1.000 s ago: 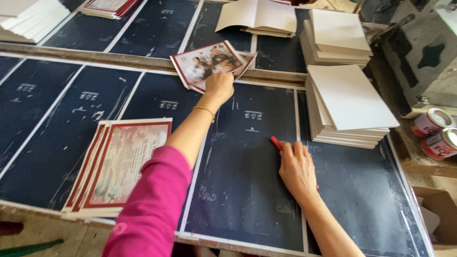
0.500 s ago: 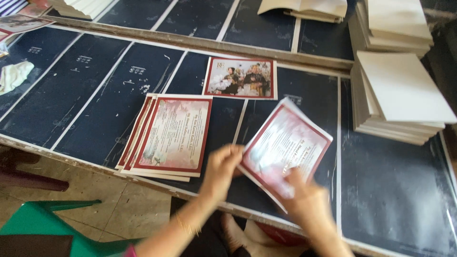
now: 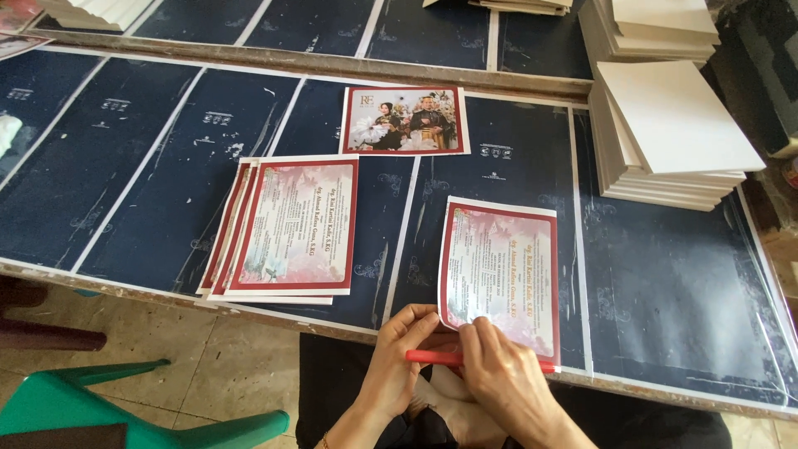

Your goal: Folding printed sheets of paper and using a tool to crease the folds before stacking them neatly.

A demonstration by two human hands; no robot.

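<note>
A red-bordered printed card (image 3: 499,268) lies on the dark blue table surface (image 3: 665,283) near its front edge. My left hand (image 3: 402,353) pinches the card's lower left corner. My right hand (image 3: 505,374) rests on the card's bottom edge, holding a thin red stick-like tool (image 3: 432,357) that lies across both hands. A stack of like cards (image 3: 287,226) lies to the left. A photo print (image 3: 405,120) of two people lies farther back.
Stacks of white boards (image 3: 672,133) stand at the right, with more at the back (image 3: 644,21). A wooden rail (image 3: 332,62) runs across the table. A green plastic chair (image 3: 133,407) stands on the tiled floor at lower left.
The card held up and tilted in both hands half a second ago now lies flat on the table. My hands have dropped to its bottom edge, and the red tool shows again.
</note>
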